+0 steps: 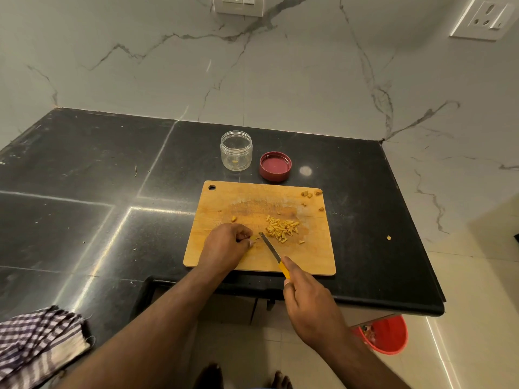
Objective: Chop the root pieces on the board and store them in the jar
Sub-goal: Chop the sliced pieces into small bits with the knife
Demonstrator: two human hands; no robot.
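A wooden cutting board [224, 197] lies on the black counter. On it sits a heap of chopped yellow root sticks [282, 228]. My left hand [224, 247] pinches a small root piece [255, 238] against the board, left of the heap. My right hand [309, 304] grips the yellow handle of a knife [270, 247], whose blade tip rests at that piece. A few root scraps [307, 194] lie at the board's far right corner, one more [233, 219] near its middle left. The clear jar [236, 151] stands open behind the board, with its red lid [275, 166] upturned beside it.
One root bit [388, 237] lies on the black counter [84, 169] right of the board. A checked cloth [36, 343] hangs at the near left edge. A red bucket [384, 335] stands on the floor under the counter's right end. Marble walls bound the back and right.
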